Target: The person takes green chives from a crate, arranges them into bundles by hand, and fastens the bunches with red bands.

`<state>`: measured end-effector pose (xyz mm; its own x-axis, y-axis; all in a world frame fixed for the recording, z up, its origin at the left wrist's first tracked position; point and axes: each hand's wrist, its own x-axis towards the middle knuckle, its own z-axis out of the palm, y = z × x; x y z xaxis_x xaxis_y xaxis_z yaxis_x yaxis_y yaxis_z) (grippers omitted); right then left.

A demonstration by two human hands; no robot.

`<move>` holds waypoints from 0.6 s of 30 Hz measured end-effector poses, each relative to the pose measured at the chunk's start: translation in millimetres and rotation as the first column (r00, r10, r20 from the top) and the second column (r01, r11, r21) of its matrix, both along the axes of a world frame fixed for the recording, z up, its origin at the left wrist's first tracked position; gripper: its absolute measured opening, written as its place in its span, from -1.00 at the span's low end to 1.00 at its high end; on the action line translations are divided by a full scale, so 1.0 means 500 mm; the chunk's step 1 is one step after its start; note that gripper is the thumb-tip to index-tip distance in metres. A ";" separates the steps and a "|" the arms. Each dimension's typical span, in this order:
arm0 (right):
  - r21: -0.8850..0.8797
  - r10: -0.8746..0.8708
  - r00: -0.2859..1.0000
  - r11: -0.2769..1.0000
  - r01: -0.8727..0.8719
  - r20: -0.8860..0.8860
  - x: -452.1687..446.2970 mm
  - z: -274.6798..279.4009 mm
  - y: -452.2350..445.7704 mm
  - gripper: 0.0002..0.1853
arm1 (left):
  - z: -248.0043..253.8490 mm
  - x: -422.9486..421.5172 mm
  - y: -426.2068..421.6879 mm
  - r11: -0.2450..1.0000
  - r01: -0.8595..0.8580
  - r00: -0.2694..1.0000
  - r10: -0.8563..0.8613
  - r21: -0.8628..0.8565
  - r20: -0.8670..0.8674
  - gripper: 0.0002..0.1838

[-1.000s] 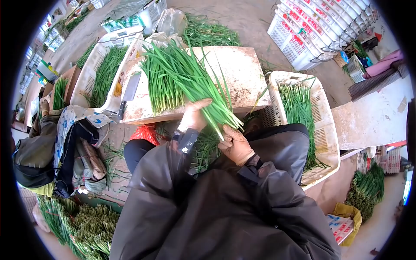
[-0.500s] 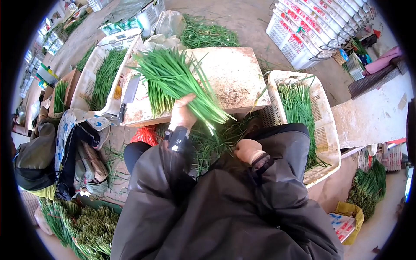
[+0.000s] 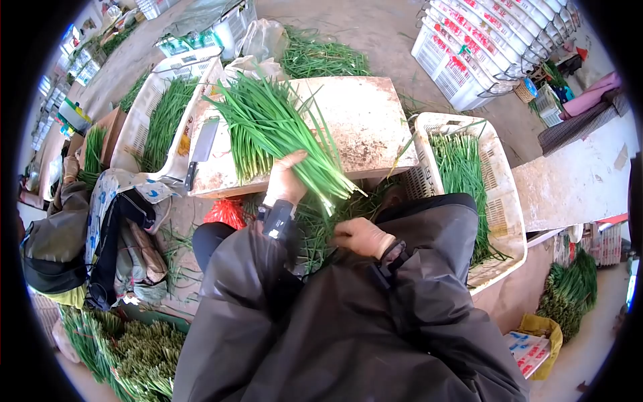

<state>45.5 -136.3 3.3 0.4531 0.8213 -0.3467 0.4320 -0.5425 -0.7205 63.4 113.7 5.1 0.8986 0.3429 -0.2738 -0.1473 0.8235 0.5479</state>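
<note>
Greens point(image 3: 278, 120) stay clamped in the left hand point(image 3: 286, 181); the right hand point(image 3: 364, 237), grip unclear, has shifted leftward

- Bright, diffuse light, pale glare on the board point(image 3: 362, 114)
- Faint sheen on dark clothing point(image 3: 335, 335)
- Fisheye edges bend into black corners
- Distant background soft

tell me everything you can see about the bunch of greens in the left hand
The bunch is long, narrow, fresh-looking green leaves with paler stems and whitish ends. The left hand grips it near the stems, thumb across them. It slants, leaves fanned away from the person, stem ends uneven and pointing past the near edge of the board. Its leaves overlap the greens on the board; whether they touch is unclear.
</note>
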 end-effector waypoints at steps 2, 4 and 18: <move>-0.367 0.146 0.948 0.930 -0.033 0.283 0.013 -0.028 -0.029 -0.75 | 0.003 -0.002 0.012 1.000 -0.008 1.000 0.008 0.003 -0.027 -0.67; -0.550 0.075 0.926 0.821 0.154 0.371 0.028 -0.061 -0.061 -0.77 | 0.042 -0.011 0.007 1.000 -0.006 1.000 0.005 -0.005 -0.008 -0.73; 0.353 -0.165 0.576 0.647 0.676 -0.800 0.051 0.060 0.024 -0.18 | 0.025 -0.014 -0.056 0.975 0.148 0.979 -0.168 0.165 0.113 -0.56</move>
